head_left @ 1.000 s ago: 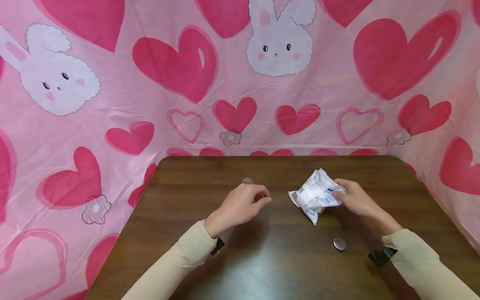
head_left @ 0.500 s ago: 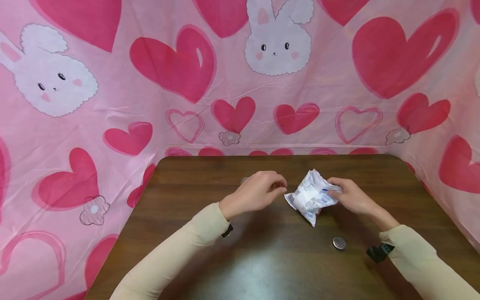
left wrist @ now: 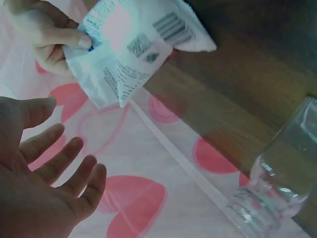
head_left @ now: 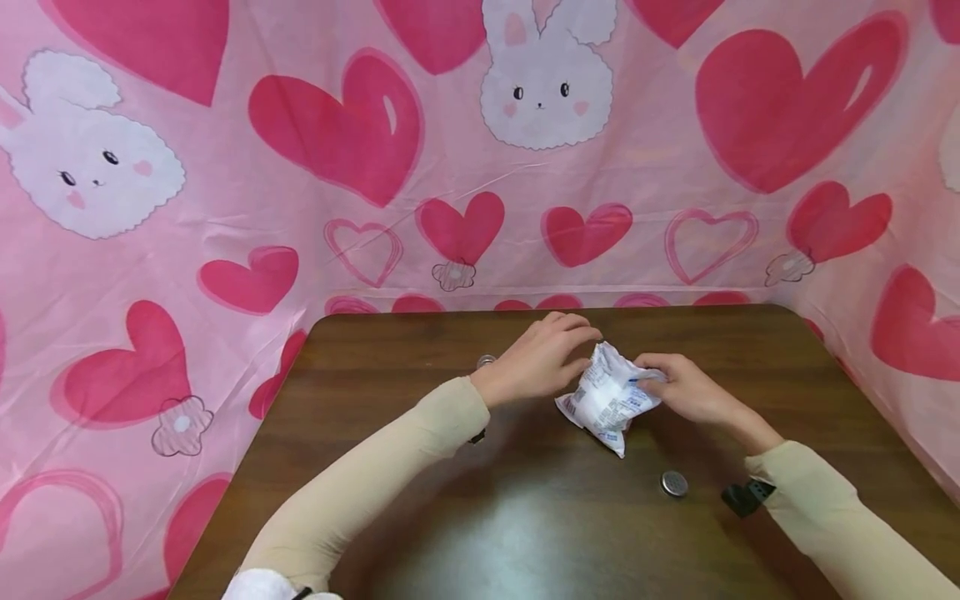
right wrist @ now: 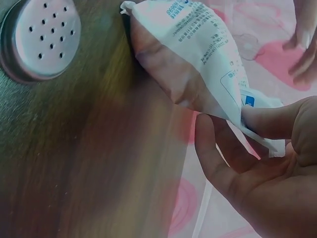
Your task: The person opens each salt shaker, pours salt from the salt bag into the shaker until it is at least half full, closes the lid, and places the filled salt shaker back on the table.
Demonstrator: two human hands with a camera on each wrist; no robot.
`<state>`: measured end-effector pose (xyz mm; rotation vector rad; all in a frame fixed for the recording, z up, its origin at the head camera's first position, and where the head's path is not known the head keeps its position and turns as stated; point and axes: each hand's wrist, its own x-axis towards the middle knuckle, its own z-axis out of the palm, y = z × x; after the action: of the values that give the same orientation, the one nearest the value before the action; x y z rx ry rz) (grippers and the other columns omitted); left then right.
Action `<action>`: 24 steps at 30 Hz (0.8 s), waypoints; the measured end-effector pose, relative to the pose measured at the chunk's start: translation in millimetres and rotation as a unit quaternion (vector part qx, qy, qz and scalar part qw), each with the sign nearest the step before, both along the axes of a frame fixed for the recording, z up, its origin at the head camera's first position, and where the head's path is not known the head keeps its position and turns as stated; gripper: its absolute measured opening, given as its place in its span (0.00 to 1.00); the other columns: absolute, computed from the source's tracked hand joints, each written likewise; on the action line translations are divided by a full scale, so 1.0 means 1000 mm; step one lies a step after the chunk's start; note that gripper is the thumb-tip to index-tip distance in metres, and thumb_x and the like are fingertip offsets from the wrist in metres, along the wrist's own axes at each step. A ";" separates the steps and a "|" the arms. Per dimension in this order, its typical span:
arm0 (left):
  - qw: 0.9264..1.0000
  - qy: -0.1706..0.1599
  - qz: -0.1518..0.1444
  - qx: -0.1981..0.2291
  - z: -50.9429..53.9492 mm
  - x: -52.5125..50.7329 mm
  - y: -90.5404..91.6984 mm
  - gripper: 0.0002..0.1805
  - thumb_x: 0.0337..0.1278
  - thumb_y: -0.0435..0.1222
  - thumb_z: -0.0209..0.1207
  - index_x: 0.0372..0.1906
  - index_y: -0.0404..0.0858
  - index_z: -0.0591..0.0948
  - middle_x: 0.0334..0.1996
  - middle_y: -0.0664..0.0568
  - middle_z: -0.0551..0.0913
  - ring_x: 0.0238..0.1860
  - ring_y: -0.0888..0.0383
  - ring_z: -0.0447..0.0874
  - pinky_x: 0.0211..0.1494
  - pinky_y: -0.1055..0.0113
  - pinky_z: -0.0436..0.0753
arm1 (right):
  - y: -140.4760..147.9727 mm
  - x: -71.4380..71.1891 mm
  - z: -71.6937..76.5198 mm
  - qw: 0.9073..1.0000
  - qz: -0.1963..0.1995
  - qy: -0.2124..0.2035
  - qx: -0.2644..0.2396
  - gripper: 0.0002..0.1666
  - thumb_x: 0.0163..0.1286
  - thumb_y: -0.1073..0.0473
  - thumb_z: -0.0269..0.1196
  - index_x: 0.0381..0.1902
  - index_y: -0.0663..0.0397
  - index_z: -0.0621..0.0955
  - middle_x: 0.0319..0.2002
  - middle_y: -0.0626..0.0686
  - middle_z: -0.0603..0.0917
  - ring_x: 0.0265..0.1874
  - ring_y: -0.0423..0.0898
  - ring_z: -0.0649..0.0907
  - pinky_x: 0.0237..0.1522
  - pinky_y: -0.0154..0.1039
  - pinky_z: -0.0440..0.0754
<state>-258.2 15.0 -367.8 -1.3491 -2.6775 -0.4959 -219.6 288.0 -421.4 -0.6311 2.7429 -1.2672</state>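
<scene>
Packet (head_left: 603,400), white and printed, showed in my head view over the far part of the table (head_left: 405,342), a little right of the middle. I could not tell from my feed whether its lowest corner touched the wood. The right hand (head_left: 690,390) grasped it by a corner, thumb on one face and fingers behind, as my right wrist view made plain. From that side I also saw a brownish face beneath the white. My left wrist view gave me a barcode and a small square code.

The left hand (head_left: 536,360) was released, fingers spread and slightly bent. Seen from the head, its fingertips came right up to the packet's upper edge; seen from the left wrist, I had a gap between the two.

On the near side of the packet I saw the lid (head_left: 674,484), round and metal, lying flat on the table with its holes upward. Beyond the left wrist stood the bottle (left wrist: 277,193), clear, its threaded neck bare; my head view caught only its top past the arm.

Cream sleeves (head_left: 375,471) covered both arms, and a dark band (head_left: 745,500) sat at the right wrist. Around the table I saw pink cloth (head_left: 660,125) printed with red hearts and white rabbits.
</scene>
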 end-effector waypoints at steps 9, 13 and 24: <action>0.996 0.012 -0.011 -0.092 0.001 -0.012 0.020 0.25 0.72 0.45 0.65 0.69 0.44 0.82 0.64 0.53 0.82 0.66 0.52 0.72 0.67 0.56 0.73 | -0.015 0.001 0.007 1.000 0.016 0.004 0.005 0.08 0.72 0.73 0.65 0.46 0.61 0.85 0.38 0.54 0.84 0.34 0.48 0.79 0.34 0.37 0.80; 0.993 -0.007 -0.026 -0.114 -0.003 -0.016 0.018 0.21 0.72 0.45 0.66 0.65 0.45 0.85 0.60 0.53 0.85 0.61 0.53 0.77 0.63 0.59 0.76 | -0.023 0.003 0.010 1.000 0.022 0.002 -0.004 0.09 0.72 0.73 0.65 0.47 0.62 0.86 0.39 0.54 0.85 0.34 0.47 0.80 0.34 0.37 0.81; 0.994 -0.029 -0.070 -0.081 -0.007 -0.017 0.007 0.12 0.72 0.40 0.67 0.53 0.42 0.90 0.46 0.54 0.88 0.47 0.58 0.83 0.53 0.70 0.80 | -0.029 0.009 0.016 1.000 0.023 0.001 -0.012 0.08 0.73 0.72 0.65 0.45 0.61 0.88 0.38 0.53 0.87 0.32 0.44 0.82 0.33 0.38 0.83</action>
<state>-275.1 22.3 -374.8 -1.5986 -2.7335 -0.3419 -211.1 259.1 -405.4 -0.6933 2.7014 -1.2929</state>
